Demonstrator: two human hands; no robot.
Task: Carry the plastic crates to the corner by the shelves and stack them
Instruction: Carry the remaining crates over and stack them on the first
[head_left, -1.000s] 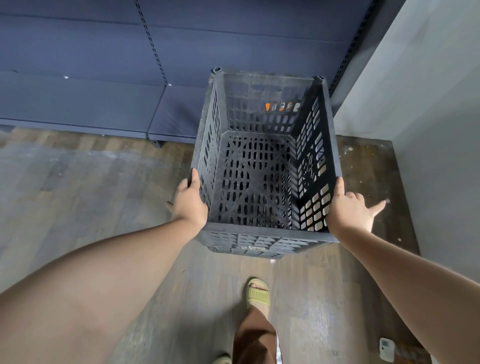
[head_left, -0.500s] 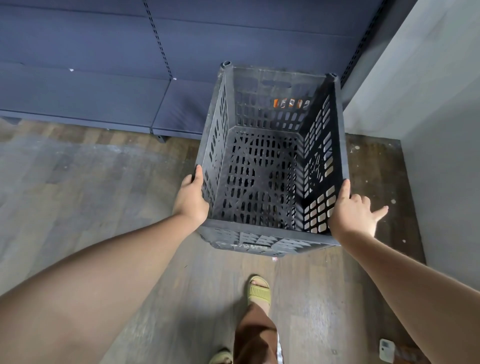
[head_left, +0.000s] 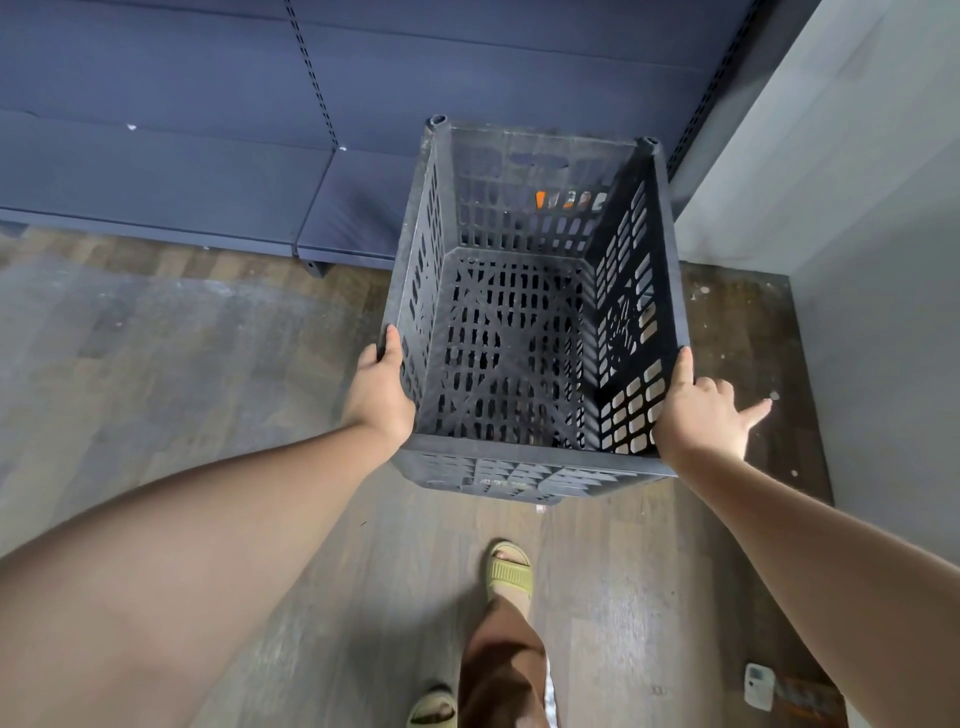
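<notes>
Worn wood-plank floor meets dark blue metal shelving at 12 o'clock. Centred, the dark grey slotted plastic crate is held aloft: left hand and right hand clasp its side rims, fingers mostly hidden outside. Something orange behind its far wall is indistinct.

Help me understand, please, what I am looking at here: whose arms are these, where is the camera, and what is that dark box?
No machine here: a person wears a wide-angle camera on the head, looking forward and down, so both bare arms reach into the picture. The left hand and the right hand hold the near sides of a dark plastic crate, thumbs on its rim. The crate is open-topped, slotted and looks empty. Whether it hangs above the wooden floor or rests on it I cannot tell. Ahead stand blue shelves, to the right a grey wall. Below you see the person's sandalled foot. A small white object lies on the floor.
</notes>
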